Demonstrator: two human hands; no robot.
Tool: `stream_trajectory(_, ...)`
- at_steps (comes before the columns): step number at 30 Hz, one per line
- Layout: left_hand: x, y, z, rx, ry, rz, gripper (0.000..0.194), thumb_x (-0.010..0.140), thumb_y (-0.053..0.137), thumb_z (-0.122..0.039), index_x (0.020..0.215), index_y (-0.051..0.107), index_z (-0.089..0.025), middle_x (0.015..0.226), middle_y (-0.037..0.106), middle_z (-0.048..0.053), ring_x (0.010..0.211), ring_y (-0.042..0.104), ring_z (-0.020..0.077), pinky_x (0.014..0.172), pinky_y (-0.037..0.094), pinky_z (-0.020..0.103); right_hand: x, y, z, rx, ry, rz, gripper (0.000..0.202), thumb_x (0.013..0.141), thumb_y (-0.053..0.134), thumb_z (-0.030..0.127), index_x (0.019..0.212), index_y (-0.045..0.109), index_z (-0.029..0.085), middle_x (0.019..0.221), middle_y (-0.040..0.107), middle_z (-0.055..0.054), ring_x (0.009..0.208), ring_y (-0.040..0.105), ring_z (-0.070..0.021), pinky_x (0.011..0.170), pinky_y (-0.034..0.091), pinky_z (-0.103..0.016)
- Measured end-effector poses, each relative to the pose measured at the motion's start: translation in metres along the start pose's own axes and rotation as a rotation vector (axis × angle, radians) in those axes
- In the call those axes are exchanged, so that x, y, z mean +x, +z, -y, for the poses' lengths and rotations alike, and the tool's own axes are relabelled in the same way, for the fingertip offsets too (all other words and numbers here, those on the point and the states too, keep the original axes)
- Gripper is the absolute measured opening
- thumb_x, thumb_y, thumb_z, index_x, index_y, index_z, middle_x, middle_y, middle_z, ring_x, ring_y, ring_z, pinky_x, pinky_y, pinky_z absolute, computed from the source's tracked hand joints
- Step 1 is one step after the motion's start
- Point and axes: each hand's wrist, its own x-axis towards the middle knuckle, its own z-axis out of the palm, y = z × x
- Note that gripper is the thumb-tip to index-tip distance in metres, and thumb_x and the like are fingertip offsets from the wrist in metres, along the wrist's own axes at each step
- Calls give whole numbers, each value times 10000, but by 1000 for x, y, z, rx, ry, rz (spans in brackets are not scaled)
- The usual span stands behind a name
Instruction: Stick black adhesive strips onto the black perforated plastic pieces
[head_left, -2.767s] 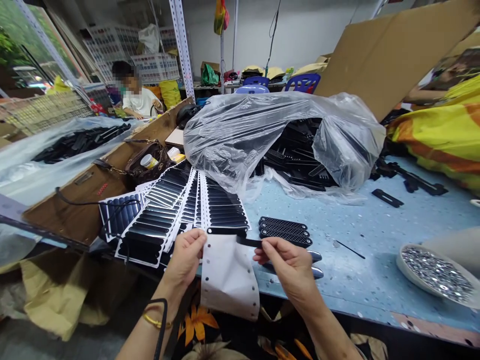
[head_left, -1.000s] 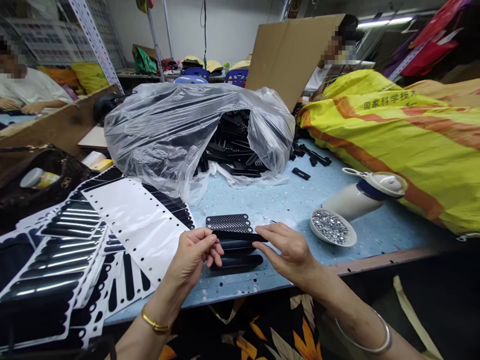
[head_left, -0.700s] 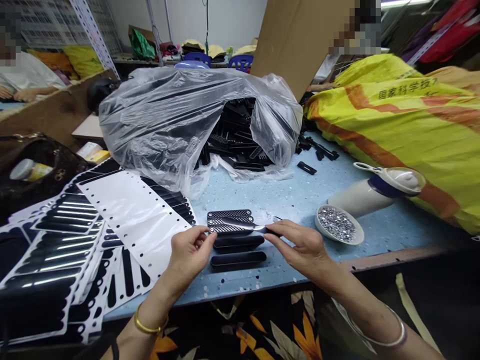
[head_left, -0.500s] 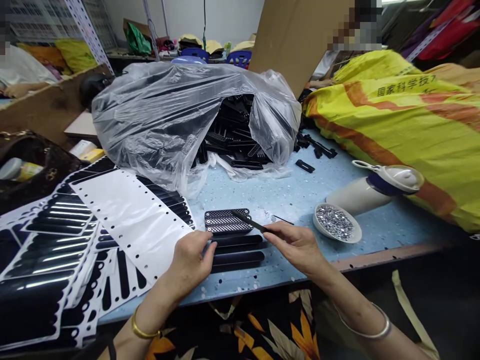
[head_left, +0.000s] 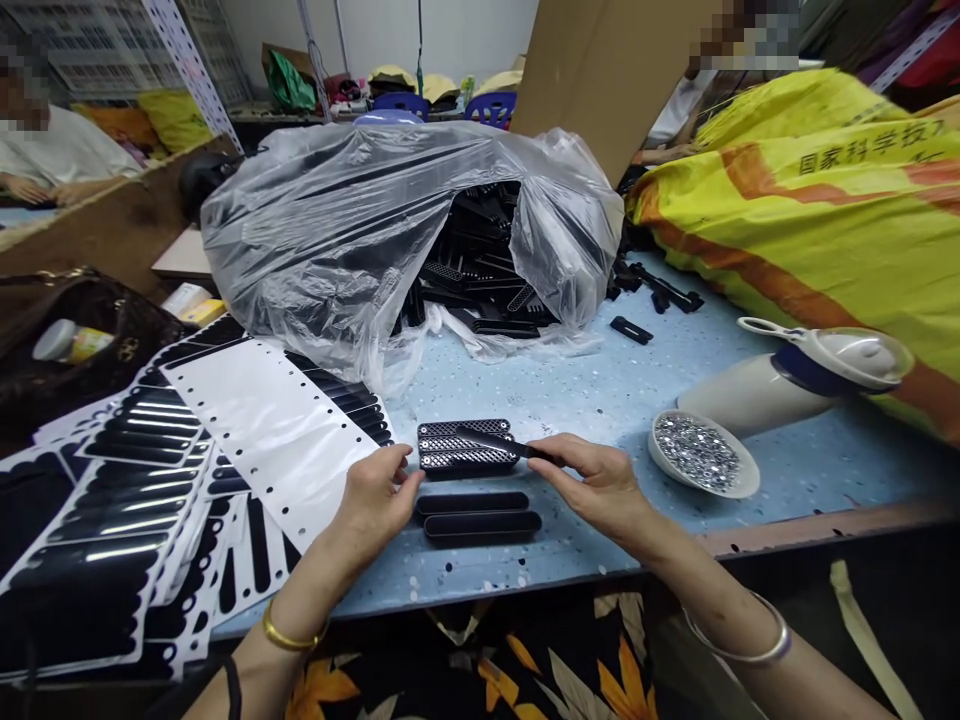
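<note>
Between finger and thumb, my right hand holds a thin dark strip, whose far end lies over a row of black perforated pieces. My left hand is at the left end of that row, thumb and forefinger slightly apart, and I see nothing between them. Below the row, two smooth black strips with rounded ends lie side by side on the blue speckled table. A white bowl of small shiny pieces stands right of my right hand.
Behind is a large clear plastic bag of black parts. White and black sheets spread at the left. A white bottle lies behind the bowl, near a yellow sack. Another person's hands show at the far left.
The view has shifted, so most things appear further right. My left hand has moved off the smooth strips' left ends. The held strip is now nearly level above the perforated row.
</note>
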Motion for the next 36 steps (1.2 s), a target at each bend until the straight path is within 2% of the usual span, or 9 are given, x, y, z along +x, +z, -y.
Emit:
stream_trajectory(4,1,4,-2,-5,-20,61,130,767,595,-151,840,703,-148,627,670,17,511,587,128,518,473,237,3,9,-2,6,-70,12,141,932,587,236,946,723,203,827,768,-50,717,729,-179,640,605,-288)
stream_trajectory(8,-1,2,-8,-54,-51,125,104,776,605,-144,801,705,-149,612,651,6,504,567,115,497,453,221,-1,2,3,45,-122,86,125,912,606,181,951,724,192,823,753,-62,722,722,-178,637,604,-267)
stream_trajectory(14,1,0,-5,-177,-119,122,223,739,691,-163,950,749,-119,700,719,47,567,637,141,540,520,243,3,-4,0,37,-226,128,164,916,605,168,1021,727,197,885,758,-79,782,733,-192,695,620,-286)
stream_trajectory(21,2,-2,-9,-208,-124,166,201,789,631,-174,938,760,-133,718,744,57,595,662,149,579,540,255,11,6,4,-4,-313,155,178,928,581,165,1032,726,161,902,763,-114,800,739,-205,722,632,-311)
stream_trajectory(32,2,-2,-8,-237,-168,168,192,780,647,-179,929,764,-145,677,729,39,561,645,144,523,525,237,14,11,1,0,-268,212,185,926,576,193,1004,743,199,882,764,-99,779,736,-215,692,632,-320)
stream_trajectory(36,2,-3,-9,-215,-164,164,190,773,661,-157,928,766,-134,666,724,38,549,640,140,522,521,231,14,13,1,-3,-284,197,177,932,572,195,997,737,195,867,760,-96,770,735,-212,686,628,-311)
